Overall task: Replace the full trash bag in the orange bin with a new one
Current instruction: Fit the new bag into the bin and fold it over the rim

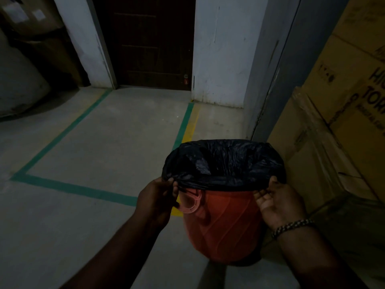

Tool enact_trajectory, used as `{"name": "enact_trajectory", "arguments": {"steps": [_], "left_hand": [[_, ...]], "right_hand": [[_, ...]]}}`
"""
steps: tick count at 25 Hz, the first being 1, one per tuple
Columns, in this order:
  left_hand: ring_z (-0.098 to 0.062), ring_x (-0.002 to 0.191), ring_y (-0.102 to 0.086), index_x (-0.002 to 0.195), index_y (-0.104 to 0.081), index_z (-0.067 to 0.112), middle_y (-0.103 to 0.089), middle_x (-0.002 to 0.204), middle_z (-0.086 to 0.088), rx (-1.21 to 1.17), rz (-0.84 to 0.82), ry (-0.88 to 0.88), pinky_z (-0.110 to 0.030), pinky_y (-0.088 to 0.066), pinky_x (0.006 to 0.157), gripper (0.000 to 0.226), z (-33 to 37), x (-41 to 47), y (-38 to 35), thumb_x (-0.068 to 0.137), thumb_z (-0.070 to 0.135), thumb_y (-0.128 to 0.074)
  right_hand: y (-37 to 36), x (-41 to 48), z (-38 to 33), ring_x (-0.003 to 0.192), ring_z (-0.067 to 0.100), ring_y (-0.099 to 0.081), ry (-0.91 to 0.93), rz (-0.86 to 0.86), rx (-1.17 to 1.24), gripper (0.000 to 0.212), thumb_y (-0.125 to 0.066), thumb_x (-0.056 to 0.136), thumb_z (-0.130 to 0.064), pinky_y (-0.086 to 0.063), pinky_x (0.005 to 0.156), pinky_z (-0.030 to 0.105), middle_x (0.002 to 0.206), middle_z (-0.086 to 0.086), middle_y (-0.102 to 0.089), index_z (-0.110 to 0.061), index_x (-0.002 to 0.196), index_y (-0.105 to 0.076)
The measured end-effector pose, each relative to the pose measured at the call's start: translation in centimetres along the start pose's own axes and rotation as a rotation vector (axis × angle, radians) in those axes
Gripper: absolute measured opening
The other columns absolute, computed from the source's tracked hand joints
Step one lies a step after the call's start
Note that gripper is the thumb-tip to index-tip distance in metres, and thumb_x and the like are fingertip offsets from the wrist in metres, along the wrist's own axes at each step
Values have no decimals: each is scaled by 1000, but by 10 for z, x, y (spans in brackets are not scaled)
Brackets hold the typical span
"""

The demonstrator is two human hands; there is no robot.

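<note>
– While the left hand (158, 199) pinched the hem of the bag (225, 161) at the near-left rim and the right hand (279, 203) gripped it at the near-right, thumb over and fingers curled under, what was at risk?

– The film looked thin. Pulled hard against the rim of the bin (223, 222), it could have torn at the pinch points. Pulled unevenly, one side could have slipped off and dropped inside. The bin could also have tipped or slid on the floor (104, 163), since neither hand steadied its wall.

– Where did the bin stand?

– Upright on the floor, just beside stacked boxes (343, 122) on its right. Its handle (191, 202) showed under the hem near the left hand.

– And its contents?

– Only the bag was visible, folded over the whole rim and sagging inward to a dark hollow. No rubbish showed above the rim, and the dim light hid whether any lay deeper. Whether this was the full bag or the new one could not be told either.

– Did that matter?

– If the bag was loaded, a lift by the hem alone might have split it and spilled rubbish onto the floor.
</note>
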State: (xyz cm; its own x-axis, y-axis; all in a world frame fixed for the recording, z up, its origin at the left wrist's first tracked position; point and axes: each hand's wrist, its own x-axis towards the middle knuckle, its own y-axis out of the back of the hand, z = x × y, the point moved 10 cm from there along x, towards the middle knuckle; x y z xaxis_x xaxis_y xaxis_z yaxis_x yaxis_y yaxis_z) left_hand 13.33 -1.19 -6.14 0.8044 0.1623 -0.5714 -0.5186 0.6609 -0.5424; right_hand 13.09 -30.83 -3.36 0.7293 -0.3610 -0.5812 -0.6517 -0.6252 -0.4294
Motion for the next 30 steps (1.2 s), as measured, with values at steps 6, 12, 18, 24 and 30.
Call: {"name": "enact_trajectory", "arguments": {"steps": [6,12,18,24,30], "left_hand": [[-11,52,-60,78,-60,0,-62,57,-5,273,82,-149,-19,-47,46,19,12,13,14,93,-6,-51],[-21,50,-53,77,-67,0,-63,57,-12,428,176,-263,-21,-42,43,14,24,16,25,90,2,-61],[-14,78,-71,81,-63,16,-68,60,3,617,130,-151,-21,-54,55,11,20,35,44,91,11,-61],[-24,57,-54,75,-52,10,-54,72,-8,368,176,-47,-26,-35,53,20,13,34,48,94,14,-49],[-9,28,-23,96,-61,11,-31,44,3,129,-140,279,-15,-18,33,25,-12,23,17,97,36,-56]], "right_hand": [[1,2,-3,79,17,-59,-9,-15,-2,13,-51,103,-10,-55,62,32,93,3,-60,-14,94,-59],[-3,-6,-1,71,18,-56,-2,-59,-103,15,-49,104,-13,-50,64,33,85,4,-59,-10,94,-60],[-4,-6,1,71,19,-54,-45,-86,-158,16,-48,105,-12,-48,66,36,84,5,-57,-9,93,-58],[-5,1,2,86,24,-61,-62,-127,-161,12,-47,104,-12,-52,70,41,103,9,-63,-7,109,-57],[-8,1,0,93,27,-65,-57,-190,-145,16,-44,105,-10,-54,74,43,105,12,-67,-8,106,-60]]}}
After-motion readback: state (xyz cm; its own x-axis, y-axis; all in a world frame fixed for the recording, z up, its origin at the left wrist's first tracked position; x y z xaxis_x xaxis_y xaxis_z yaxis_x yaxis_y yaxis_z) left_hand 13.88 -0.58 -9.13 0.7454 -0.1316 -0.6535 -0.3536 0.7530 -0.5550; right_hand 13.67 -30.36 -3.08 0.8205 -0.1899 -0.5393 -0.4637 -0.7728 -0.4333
